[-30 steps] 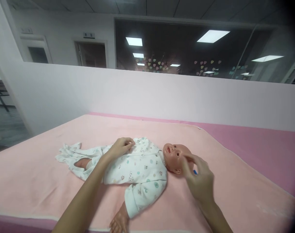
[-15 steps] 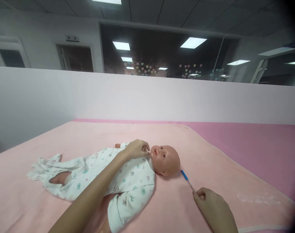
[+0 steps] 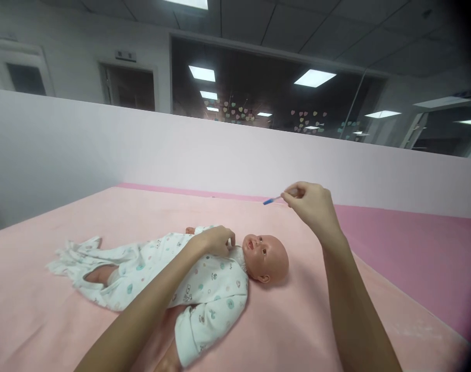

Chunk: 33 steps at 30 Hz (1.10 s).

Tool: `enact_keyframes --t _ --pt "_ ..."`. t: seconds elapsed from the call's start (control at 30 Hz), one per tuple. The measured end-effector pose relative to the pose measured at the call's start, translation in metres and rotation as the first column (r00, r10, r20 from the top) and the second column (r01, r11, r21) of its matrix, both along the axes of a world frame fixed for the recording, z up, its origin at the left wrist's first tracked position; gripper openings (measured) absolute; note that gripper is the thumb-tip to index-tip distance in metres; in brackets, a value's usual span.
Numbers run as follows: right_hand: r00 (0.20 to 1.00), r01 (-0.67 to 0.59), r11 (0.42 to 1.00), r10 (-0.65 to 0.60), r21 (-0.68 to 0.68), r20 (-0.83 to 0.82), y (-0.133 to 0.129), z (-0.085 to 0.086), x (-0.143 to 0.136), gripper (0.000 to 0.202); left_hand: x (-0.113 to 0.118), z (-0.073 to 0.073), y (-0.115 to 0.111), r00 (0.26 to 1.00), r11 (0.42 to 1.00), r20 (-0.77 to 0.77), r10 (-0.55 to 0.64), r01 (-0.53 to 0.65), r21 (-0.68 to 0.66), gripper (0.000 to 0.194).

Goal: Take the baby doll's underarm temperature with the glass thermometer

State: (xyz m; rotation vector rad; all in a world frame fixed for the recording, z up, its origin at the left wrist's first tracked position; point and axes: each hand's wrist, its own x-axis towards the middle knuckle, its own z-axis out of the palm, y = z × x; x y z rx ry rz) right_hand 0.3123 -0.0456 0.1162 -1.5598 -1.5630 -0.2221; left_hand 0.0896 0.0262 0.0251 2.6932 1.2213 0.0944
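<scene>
A baby doll (image 3: 268, 258) lies on its back, its head toward the right, dressed in a white printed romper (image 3: 215, 281). My left hand (image 3: 218, 241) rests at the romper's neckline just below the doll's chin, fingers curled on the collar. Part of its grip is hidden behind the hand. My right hand (image 3: 308, 204) is raised above and beyond the doll's head. Between thumb and fingers it pinches a thin blue-ended stick (image 3: 272, 200), which looks like a thermometer. The blue end points left, apart from the doll.
A pink padded mat (image 3: 134, 212) lies under the doll. Behind it stands a low white wall (image 3: 204, 155), with a pink strip (image 3: 394, 237) at the right side. Farther back are a dark window (image 3: 258, 72) and a doorway (image 3: 132, 88).
My right hand has lifted the blue-ended stick from beside the doll's head up and away, toward the back wall. My left hand has shifted slightly from the chin to the collar.
</scene>
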Motion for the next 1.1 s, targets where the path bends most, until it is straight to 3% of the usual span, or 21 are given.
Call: enact_keyframes --t 0.1,0.27,0.4,0.57,0.63,0.8,1.0,1.1 --pt "0.966 -0.249 0.967 0.244 -0.055 -0.092 0.005 0.010 -0.022 0.015 -0.010 0.008 0.001 0.995 0.993 0.062 0.077 -0.083 0.084 0.033" --pt "0.858 -0.513 0.816 0.497 -0.265 -0.131 0.010 -0.001 -0.032 0.011 -0.027 0.021 0.012 0.954 0.996 0.294 0.050 -0.069 0.055 0.031" --pt "0.824 -0.553 0.748 0.556 -0.367 -0.110 0.020 -0.016 -0.032 0.009 -0.026 0.020 0.015 0.919 1.000 0.394 0.002 -0.010 0.017 0.029" --pt "0.806 -0.526 0.668 0.589 -0.526 -0.058 0.042 -0.034 -0.040 0.007 -0.020 0.018 0.011 0.894 0.997 0.444 -0.056 0.025 0.076 0.030" --pt "0.825 -0.461 0.669 0.565 -0.582 -0.005 0.049 -0.040 -0.047 0.007 -0.019 0.020 0.009 0.893 0.996 0.443 -0.075 0.046 0.077 0.031" --pt "0.867 -0.261 0.733 0.464 -0.628 0.181 0.055 -0.047 -0.060 0.011 -0.019 0.025 0.003 0.910 0.996 0.405 -0.089 0.082 0.034 0.033" --pt "0.860 -0.259 0.808 0.443 -0.529 0.254 0.048 -0.041 -0.055 0.011 -0.018 0.028 0.000 0.922 0.997 0.378 -0.083 0.079 0.026 0.033" --pt "0.849 -0.245 0.812 0.443 -0.529 0.287 0.045 -0.039 -0.059 0.011 -0.018 0.030 -0.001 0.928 0.998 0.367 -0.064 0.062 0.017 0.033"
